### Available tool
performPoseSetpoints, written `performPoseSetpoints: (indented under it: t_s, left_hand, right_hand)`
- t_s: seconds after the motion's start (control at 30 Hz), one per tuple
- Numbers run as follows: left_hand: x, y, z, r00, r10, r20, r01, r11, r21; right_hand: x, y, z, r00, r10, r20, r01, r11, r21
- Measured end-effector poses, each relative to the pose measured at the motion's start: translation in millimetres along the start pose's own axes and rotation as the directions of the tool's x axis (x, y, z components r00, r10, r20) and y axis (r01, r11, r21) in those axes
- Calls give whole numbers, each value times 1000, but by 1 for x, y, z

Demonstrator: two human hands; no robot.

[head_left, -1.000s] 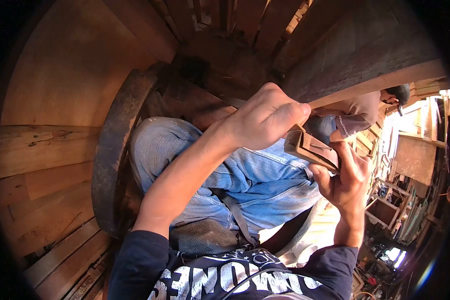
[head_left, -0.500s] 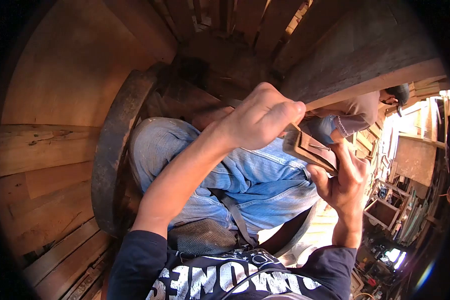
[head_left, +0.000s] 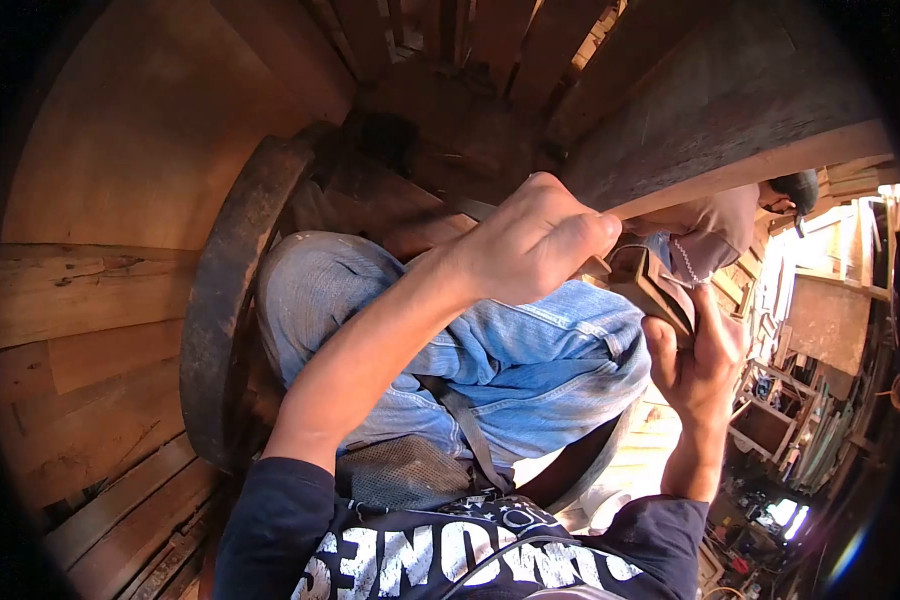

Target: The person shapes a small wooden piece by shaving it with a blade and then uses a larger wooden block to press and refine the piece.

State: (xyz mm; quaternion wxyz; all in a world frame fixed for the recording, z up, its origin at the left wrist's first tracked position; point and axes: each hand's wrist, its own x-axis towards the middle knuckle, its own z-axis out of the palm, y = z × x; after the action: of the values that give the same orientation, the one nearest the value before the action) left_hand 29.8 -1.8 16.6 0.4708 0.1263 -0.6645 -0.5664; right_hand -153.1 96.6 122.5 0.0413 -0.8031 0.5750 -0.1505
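My left hand (head_left: 545, 240) is closed in a fist over my bent knee, with a small piece of wood or a tool end showing below its fingers; most of what it grips is hidden. To its right, my right hand (head_left: 698, 355) holds a small brown wooden block (head_left: 650, 288), thumb on the near side and fingers behind. The block is tilted, and its upper end lies close to my left hand.
A long beam (head_left: 750, 165) slants above my hands. Beyond it a co-worker (head_left: 715, 225) in a cap bends down. A curved dark board (head_left: 225, 300) stands left of my jeans (head_left: 490, 340). Wooden frames (head_left: 765, 425) and scrap lie at right.
The block and my right hand have shifted slightly right, and the block has turned so the nail-like piece on it no longer shows. My left hand has moved a little right.
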Motion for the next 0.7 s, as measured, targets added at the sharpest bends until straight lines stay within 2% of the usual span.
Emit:
performPoseSetpoints:
  t_s: [0.07,0.13,0.23,0.4,0.47,0.5,0.53,0.57,0.6,0.63,0.67,0.7]
  left_hand:
    - [1,1,0,998,-64,12,65,994,-90]
    - [1,-1,-1,998,-50,-22,49,997,-60]
    - [0,-2,-2,998,-7,-55,4,998,-60]
    - [0,6,-3,992,-108,-67,105,993,-47]
    - [0,5,-3,992,-100,-77,98,995,-27]
    - [1,4,-4,992,-89,-87,88,996,-6]
    - [1,3,-2,992,-91,-87,91,996,-6]
    - [1,1,0,993,-53,-107,52,999,-5]
    - [1,0,2,992,-14,-126,14,1000,-3]
    - [0,1,2,992,-18,-126,18,1000,-5]
    - [0,4,2,993,-23,-112,24,1000,5]
    - [0,6,2,995,-28,-97,30,999,16]
  right_hand:
    - [-2,0,-1,1000,26,-4,-26,999,22]
    - [-2,0,0,999,47,-11,-46,998,46]
    - [-1,-3,2,996,36,77,-42,997,68]
    - [-7,-1,14,996,45,72,-52,995,88]
    - [-8,-1,18,991,71,115,-88,985,149]
    - [-10,-2,23,997,53,62,-65,977,204]
    - [-6,-7,27,999,52,18,-55,940,336]
    - [-17,-6,35,981,164,101,-193,810,553]
    - [-26,-8,42,946,250,207,-320,614,722]
    - [-23,-11,44,929,230,292,-364,408,837]
    - [-28,-16,52,878,297,376,-443,205,873]
    - [-28,-17,63,893,247,375,-412,119,903]
